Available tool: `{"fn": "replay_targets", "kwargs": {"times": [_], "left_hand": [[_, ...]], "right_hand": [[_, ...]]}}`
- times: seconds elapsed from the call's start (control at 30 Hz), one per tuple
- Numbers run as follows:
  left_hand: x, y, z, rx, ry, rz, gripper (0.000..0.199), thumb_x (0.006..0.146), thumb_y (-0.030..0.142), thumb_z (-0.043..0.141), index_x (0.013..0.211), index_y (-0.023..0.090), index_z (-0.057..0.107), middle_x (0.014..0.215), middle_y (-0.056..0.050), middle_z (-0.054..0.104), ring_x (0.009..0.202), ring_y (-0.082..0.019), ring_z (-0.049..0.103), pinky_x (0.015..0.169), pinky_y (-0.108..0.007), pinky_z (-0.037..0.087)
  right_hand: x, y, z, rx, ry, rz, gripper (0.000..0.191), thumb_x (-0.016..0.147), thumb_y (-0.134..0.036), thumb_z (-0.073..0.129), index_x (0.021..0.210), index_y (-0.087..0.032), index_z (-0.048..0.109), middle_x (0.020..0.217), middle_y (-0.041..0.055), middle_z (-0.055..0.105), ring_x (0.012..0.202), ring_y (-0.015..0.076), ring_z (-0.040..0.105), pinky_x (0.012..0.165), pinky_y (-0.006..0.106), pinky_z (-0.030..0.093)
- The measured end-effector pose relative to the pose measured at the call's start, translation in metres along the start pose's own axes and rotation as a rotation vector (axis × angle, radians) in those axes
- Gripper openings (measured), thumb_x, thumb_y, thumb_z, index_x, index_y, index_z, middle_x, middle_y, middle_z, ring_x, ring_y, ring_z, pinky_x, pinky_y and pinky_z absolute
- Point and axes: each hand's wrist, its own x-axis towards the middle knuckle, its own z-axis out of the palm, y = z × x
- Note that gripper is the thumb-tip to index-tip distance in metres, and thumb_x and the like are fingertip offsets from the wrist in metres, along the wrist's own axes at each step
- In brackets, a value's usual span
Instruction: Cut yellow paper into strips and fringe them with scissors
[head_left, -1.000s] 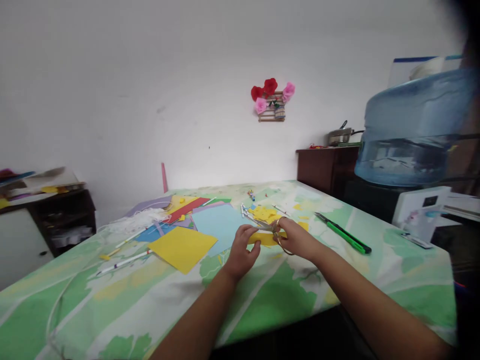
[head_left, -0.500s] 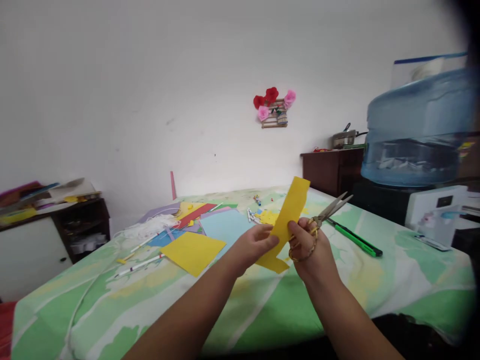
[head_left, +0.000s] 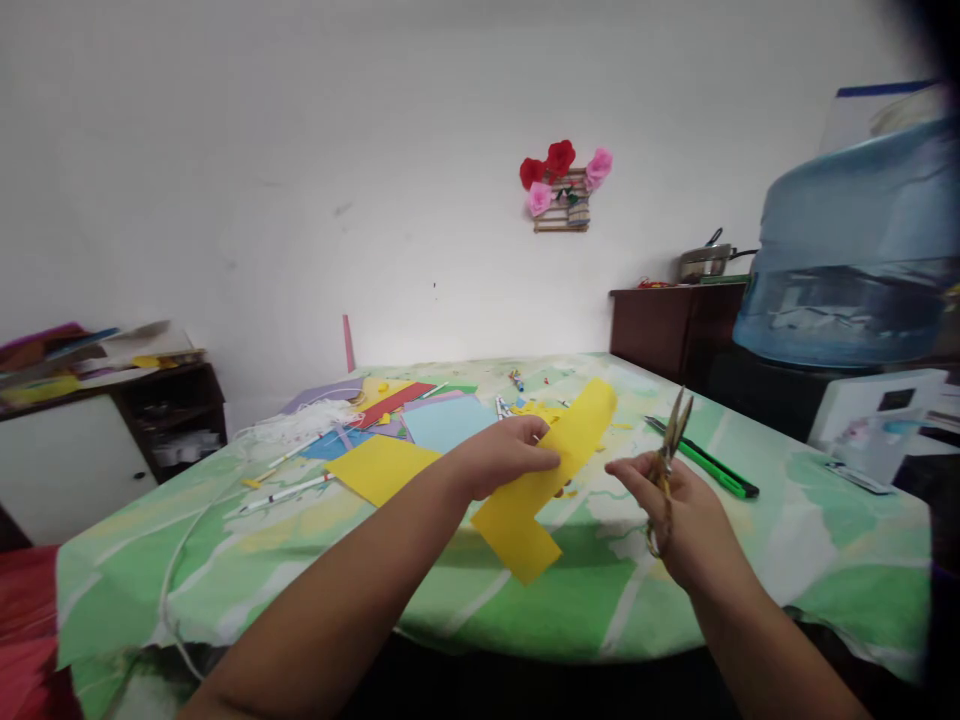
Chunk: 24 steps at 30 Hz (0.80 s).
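Near the table's front, my left hand (head_left: 510,458) pinches a long yellow paper piece (head_left: 574,440) whose lower end turns to the right in an L shape. To its right, my right hand (head_left: 686,510) is closed around the handles of gold-handled scissors (head_left: 666,455). The blades point up and stand slightly apart, away from the paper. A green utility knife (head_left: 716,468) lies just behind the right hand. Small yellow scraps (head_left: 541,410) lie behind the held paper.
The table (head_left: 300,570) has a green-and-white cloth. At left lie a yellow sheet (head_left: 382,468), a light blue sheet (head_left: 448,422), a red strip (head_left: 394,403), pens and white string (head_left: 304,425). A large water bottle (head_left: 847,260) stands at right.
My right hand has moved off the paper, to the right and down, with the scissors turned more upright. The yellow paper has tilted further to the right in my left hand.
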Motion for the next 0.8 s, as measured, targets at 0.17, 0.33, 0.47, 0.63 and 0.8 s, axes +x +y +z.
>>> {"fn": "replay_targets", "kwargs": {"times": [0.17, 0.33, 0.47, 0.63, 0.8], "left_hand": [[-0.026, 0.007, -0.024, 0.135, 0.075, -0.008, 0.019, 0.063, 0.018, 0.051, 0.081, 0.017, 0.054, 0.068, 0.0, 0.059, 0.057, -0.011, 0.056, 0.055, -0.026, 0.046], [-0.042, 0.031, -0.032, 0.331, 0.138, -0.035, 0.018, 0.063, 0.02, 0.05, 0.08, 0.016, 0.055, 0.068, -0.002, 0.061, 0.058, -0.014, 0.058, 0.052, -0.025, 0.044], [-0.052, 0.031, -0.021, 0.232, 0.161, 0.076, 0.02, 0.065, 0.018, 0.046, 0.084, 0.017, 0.053, 0.075, -0.003, 0.061, 0.062, -0.013, 0.059, 0.057, -0.027, 0.046], [-0.058, -0.012, -0.01, 0.308, 0.197, 0.086, 0.024, 0.066, 0.017, 0.043, 0.087, 0.019, 0.054, 0.07, 0.0, 0.06, 0.061, -0.012, 0.056, 0.055, -0.023, 0.043], [-0.064, -0.046, -0.008, 0.33, 0.229, -0.025, 0.026, 0.072, 0.038, 0.042, 0.081, 0.018, 0.055, 0.071, 0.001, 0.058, 0.06, -0.011, 0.053, 0.054, -0.021, 0.04]], "right_hand": [[-0.013, 0.033, -0.037, -0.317, -0.045, 0.043, 0.027, 0.062, -0.049, 0.052, 0.068, -0.022, 0.056, 0.072, 0.0051, 0.063, 0.071, 0.0245, 0.057, 0.062, 0.036, 0.044], [-0.026, 0.041, -0.048, -0.314, -0.199, 0.068, 0.035, 0.066, -0.053, 0.042, 0.073, -0.022, 0.058, 0.076, 0.0066, 0.063, 0.072, 0.0243, 0.058, 0.067, 0.038, 0.044], [-0.04, 0.033, -0.024, -0.373, -0.451, -0.029, 0.031, 0.068, -0.05, 0.042, 0.068, -0.02, 0.052, 0.063, 0.0028, 0.055, 0.062, 0.0184, 0.051, 0.057, 0.03, 0.042], [-0.061, 0.026, 0.016, -0.295, -0.67, -0.09, 0.026, 0.073, -0.045, 0.04, 0.067, -0.02, 0.045, 0.061, -0.0004, 0.049, 0.059, 0.0142, 0.046, 0.053, 0.026, 0.037], [-0.069, 0.024, 0.03, -0.336, -0.694, -0.049, 0.025, 0.073, -0.044, 0.042, 0.067, -0.02, 0.044, 0.063, 0.0002, 0.05, 0.06, 0.0147, 0.046, 0.053, 0.027, 0.036]]}}
